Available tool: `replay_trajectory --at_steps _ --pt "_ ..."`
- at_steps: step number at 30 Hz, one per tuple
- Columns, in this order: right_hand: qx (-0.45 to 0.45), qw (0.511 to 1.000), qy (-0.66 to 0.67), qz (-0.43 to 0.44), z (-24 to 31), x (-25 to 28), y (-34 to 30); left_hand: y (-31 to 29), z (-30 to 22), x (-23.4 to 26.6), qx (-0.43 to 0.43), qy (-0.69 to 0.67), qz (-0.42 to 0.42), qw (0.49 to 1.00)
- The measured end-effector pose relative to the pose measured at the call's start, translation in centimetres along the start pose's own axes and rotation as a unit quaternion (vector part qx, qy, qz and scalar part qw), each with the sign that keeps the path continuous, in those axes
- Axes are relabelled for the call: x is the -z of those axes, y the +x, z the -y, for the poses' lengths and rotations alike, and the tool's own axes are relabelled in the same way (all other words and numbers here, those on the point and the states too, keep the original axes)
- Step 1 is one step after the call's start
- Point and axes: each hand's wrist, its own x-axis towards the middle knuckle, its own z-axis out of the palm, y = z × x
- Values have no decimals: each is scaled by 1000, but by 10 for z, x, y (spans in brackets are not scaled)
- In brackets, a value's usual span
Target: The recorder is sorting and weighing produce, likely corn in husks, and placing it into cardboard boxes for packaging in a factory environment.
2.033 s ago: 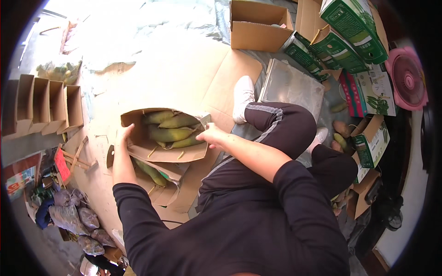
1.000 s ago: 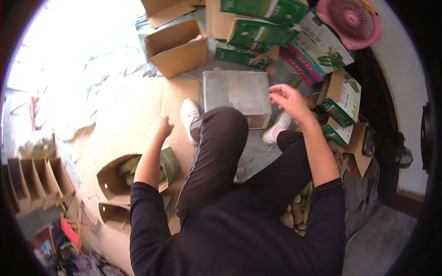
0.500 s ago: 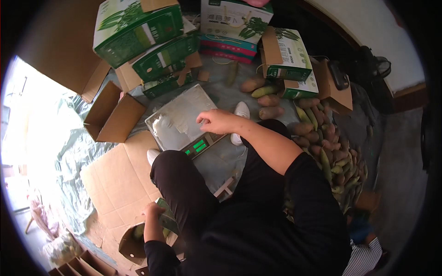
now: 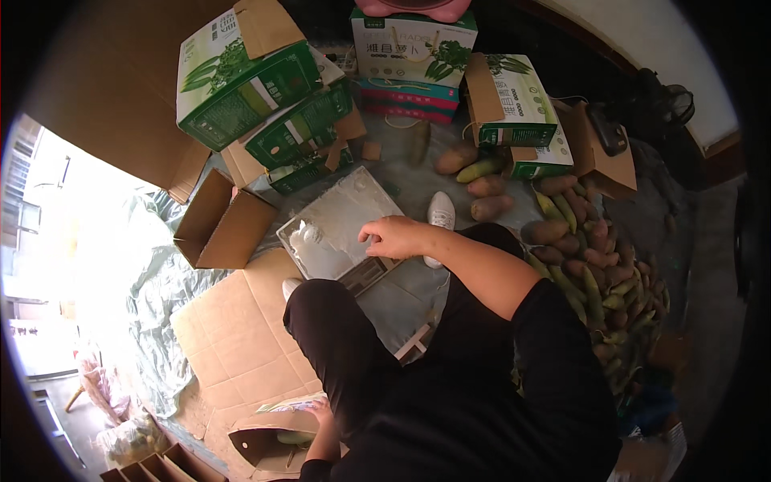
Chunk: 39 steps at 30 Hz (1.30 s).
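My right hand [image 4: 393, 237] hovers over or rests on the near right part of a flat platform scale [image 4: 333, 217], its fingers loosely bent with nothing visible in them. Dirt and pale smears mark the scale's plate, and its display strip [image 4: 363, 275] looks dark. At the lower left, my left hand [image 4: 321, 411] grips the upper edge of an open cardboard box [image 4: 253, 443] beside my left leg. A greenish radish [image 4: 295, 438] lies inside that box. Part of the left hand is hidden by the leg.
Loose radishes [image 4: 598, 273] pile up on the right; several more lie ahead, near white-green cartons [image 4: 518, 100]. Stacked green cartons [image 4: 249, 84] stand far left, an empty brown box [image 4: 225, 221] below them. A flattened cardboard sheet [image 4: 241, 325] covers the floor at left.
The view has shifted, moving the scene right and down. My left hand and its box sit lower, and the box's opening shows more. The scale's green display digits no longer show.
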Motion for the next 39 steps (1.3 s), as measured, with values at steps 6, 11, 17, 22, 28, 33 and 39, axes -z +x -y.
replay_trajectory --at_steps 6,11,17,22,28,33,39 --pt "50 998 -7 -31 -4 1 0 25 17 33 -100 -325 0 941" --pt "73 996 -19 -41 11 3 -5 40 52 168 -29 -617 -26 786" --pt "40 999 9 -29 9 12 -18 29 27 423 -97 -611 -279 734" --pt "47 998 14 -34 6 15 -23 25 10 557 -160 -586 -331 722" --pt "46 997 24 -57 0 25 -28 38 -30 647 -244 -581 -307 713" --pt "82 990 102 -57 2 51 -38 53 -79 632 -293 -553 -275 730" --pt "101 974 165 -114 -1 116 -42 73 -102 559 -293 -454 -173 824"
